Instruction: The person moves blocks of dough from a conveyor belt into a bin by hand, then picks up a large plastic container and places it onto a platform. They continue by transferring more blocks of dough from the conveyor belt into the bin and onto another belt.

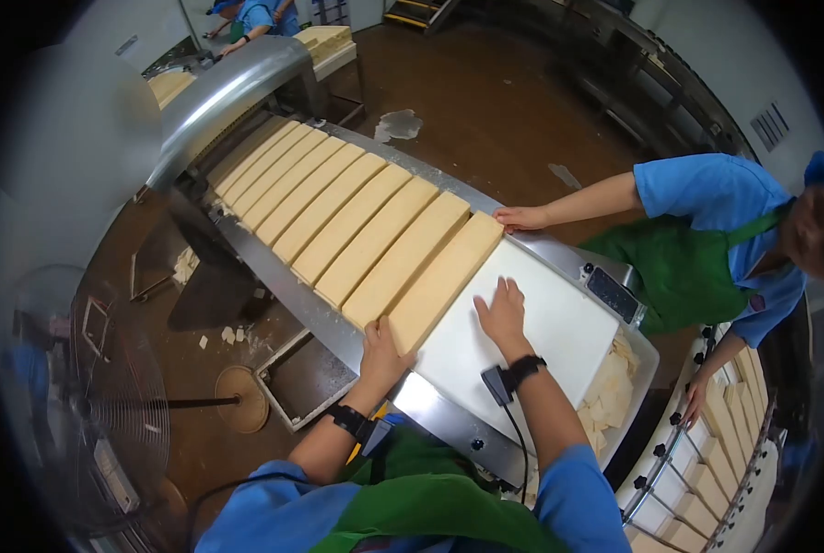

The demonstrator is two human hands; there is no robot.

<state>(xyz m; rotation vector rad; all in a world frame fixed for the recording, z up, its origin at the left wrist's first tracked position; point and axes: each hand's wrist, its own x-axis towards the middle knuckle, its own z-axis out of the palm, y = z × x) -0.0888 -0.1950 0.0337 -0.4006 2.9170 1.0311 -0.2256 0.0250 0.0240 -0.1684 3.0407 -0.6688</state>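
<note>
Pale, thick dough strips (368,205) lie side by side across a conveyor. At the near end of the closest dough strip (444,284), my left hand (384,358) has its fingers curled against the corner. My right hand (502,313) is over the white belt (467,355), just beside that strip, fingers stretched out and holding nothing. A co-worker's hand (522,217) is at the strip's far end. Straps with small dark devices circle both my wrists.
A control panel (612,293) sits on the conveyor's right side, by the co-worker in a green apron (670,276). Dough scraps (610,392) fill a bin at the belt's end. More strips (739,415) lie on the lower-right rack. A fan (108,396) stands left; a metal hood (232,101) spans the far end.
</note>
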